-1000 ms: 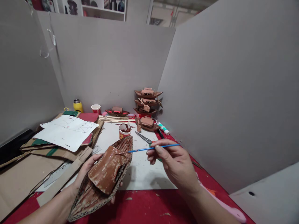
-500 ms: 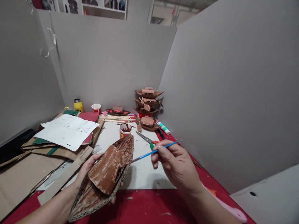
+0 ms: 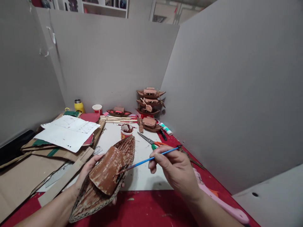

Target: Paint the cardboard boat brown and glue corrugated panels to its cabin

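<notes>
My left hand (image 3: pixel 88 170) is wrapped around a cardboard model boat (image 3: pixel 82 203) from below and the left side, tilting it above the table. The boat has a curved canopy (image 3: pixel 106 171) with patchy brown paint over paler cardboard. Between the thumb and fingers of my right hand (image 3: pixel 174 170) is a thin blue paintbrush (image 3: pixel 144 161), its tip at the canopy's right edge. Just beyond the boat's far end stands a paper cup (image 3: pixel 127 131) smeared inside with brown paint. Scissors (image 3: pixel 148 138) with green and orange handles lie beyond my right hand.
Several finished-looking boats (image 3: pixel 151 102) are stacked at the back, with one more boat (image 3: pixel 118 111) to their left. Cardboard sheets and a marked white paper (image 3: pixel 67 132) cover the left side. A pink tool (image 3: pixel 224 205) lies by my right forearm. Grey partitions (image 3: pixel 109 60) enclose the table.
The brush tip has moved down and left along the canopy's right edge. My right hand has shifted slightly left and down; the boat stays nearly in place.
</notes>
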Demonstrator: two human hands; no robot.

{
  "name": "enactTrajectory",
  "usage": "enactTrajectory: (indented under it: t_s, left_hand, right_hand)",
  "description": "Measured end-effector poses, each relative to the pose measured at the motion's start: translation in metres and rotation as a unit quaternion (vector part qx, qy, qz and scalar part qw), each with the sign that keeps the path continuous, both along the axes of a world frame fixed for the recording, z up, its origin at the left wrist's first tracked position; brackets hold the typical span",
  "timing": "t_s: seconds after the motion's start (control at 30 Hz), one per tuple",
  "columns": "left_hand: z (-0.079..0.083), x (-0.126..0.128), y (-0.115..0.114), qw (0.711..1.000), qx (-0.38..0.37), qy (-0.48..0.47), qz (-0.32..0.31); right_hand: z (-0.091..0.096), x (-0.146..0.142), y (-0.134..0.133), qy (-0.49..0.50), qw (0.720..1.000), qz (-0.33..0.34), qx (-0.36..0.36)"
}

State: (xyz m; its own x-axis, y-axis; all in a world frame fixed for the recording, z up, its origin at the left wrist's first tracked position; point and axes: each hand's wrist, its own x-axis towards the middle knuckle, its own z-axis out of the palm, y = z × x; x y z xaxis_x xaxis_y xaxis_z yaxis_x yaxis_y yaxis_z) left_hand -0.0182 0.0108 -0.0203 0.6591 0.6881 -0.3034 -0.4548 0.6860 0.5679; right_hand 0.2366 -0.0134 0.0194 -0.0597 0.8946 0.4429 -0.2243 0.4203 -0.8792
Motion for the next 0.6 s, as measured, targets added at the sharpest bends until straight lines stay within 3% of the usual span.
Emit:
enactTrajectory:
  t_s: [0.13,0.27,0.33,0.5,0.6]
  left_hand:
    - [-0.0012,0.0004,0.002,0.999,0.026,0.019,0.007]
    - [-0.0053,0.0,0.0026,0.998,0.051,0.027,0.026]
    - [-0.0067,-0.001,0.0038,0.998,0.056,0.006,0.014]
    - [-0.0071,-0.0067,0.0084,0.996,0.054,-0.051,-0.058]
    - [-0.0044,-0.007,0.0069,0.995,0.057,-0.057,-0.059]
  right_hand:
    - [-0.0012,0.0042,0.0027,0.018,0.997,-0.056,0.043]
    - [-0.0002,0.0025,-0.0017,0.003,0.999,0.0,0.032]
    - [0.0011,0.0001,-0.004,-0.019,0.999,0.007,0.034]
    - [0.0009,0.002,0.0001,-0.013,0.994,-0.082,0.075]
    - [-0.0019,0.002,-0.0011,0.004,0.996,-0.049,0.07]
